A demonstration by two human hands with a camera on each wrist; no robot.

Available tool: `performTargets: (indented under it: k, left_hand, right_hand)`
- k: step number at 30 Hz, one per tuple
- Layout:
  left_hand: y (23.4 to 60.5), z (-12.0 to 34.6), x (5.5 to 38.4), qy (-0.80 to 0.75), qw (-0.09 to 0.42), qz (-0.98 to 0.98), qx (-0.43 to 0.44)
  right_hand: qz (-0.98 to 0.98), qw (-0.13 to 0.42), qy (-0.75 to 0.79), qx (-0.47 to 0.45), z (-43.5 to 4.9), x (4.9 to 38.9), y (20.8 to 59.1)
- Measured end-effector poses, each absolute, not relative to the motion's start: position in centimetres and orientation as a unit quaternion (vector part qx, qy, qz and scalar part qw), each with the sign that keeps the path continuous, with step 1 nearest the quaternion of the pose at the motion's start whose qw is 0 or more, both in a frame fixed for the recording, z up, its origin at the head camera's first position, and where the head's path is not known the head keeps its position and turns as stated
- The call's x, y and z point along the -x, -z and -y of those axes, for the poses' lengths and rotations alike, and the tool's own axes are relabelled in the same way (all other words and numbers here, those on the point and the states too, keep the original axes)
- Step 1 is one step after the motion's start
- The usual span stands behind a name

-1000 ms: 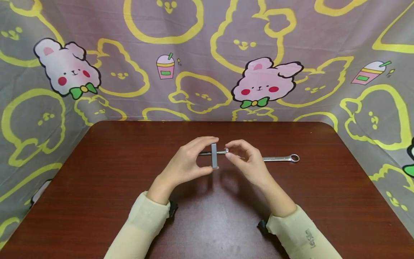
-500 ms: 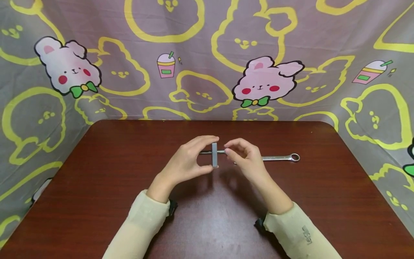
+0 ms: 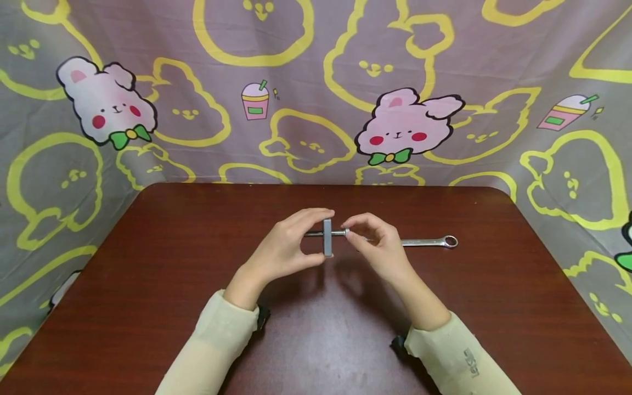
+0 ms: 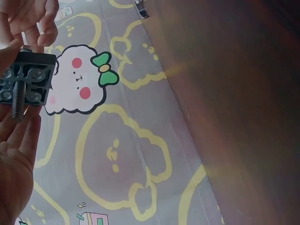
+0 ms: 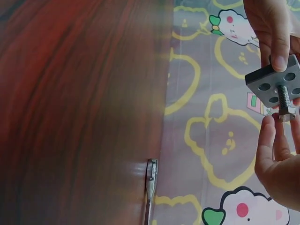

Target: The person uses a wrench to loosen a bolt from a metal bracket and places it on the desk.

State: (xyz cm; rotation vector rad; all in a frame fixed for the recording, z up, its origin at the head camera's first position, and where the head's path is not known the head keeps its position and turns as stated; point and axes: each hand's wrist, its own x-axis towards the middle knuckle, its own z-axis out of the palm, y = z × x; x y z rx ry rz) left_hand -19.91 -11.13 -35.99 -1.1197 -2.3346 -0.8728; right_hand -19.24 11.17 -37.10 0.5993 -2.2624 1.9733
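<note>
In the head view my left hand (image 3: 281, 244) grips a small grey square plate (image 3: 327, 238) by its opposite edges, fingers above and thumb below. A hex bolt (image 3: 338, 233) runs through the plate's middle. Its threaded end (image 4: 18, 101) sticks out of the ribbed face in the left wrist view. In the right wrist view the hex head (image 5: 286, 114) stands off the face with several round holes. My right hand (image 3: 380, 244) pinches that head between curled fingers and thumb. Plate and bolt are held up above the table.
A combination wrench (image 3: 429, 242) lies on the dark red-brown wooden table (image 3: 148, 285) behind and right of my right hand, its ring end pointing right. A patterned cloth (image 3: 306, 71) hangs around the table's back and sides.
My right fingers shifted on the bolt head: half a second ago they covered it, and now part of it shows again. The left hand and plate stay nearly still.
</note>
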Motion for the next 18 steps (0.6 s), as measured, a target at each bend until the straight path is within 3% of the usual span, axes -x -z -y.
performTargets:
  k: [6,12,18]
  left_hand:
    - [35.92,10.94,19.94,0.312,0.208,0.835,0.402]
    - [35.9,10.93,19.93,0.31,0.201,0.837,0.403]
    - [35.93,10.92,19.92,0.31,0.198,0.84,0.398]
  right_hand:
    - [0.758,0.0,-0.638,-0.136,-11.34,19.58,37.05]
    - [0.733,-0.029,-0.665,-0.137,-11.37,19.63,37.12]
    - [0.729,-0.003,-0.662,-0.175,-11.47,19.51,37.21]
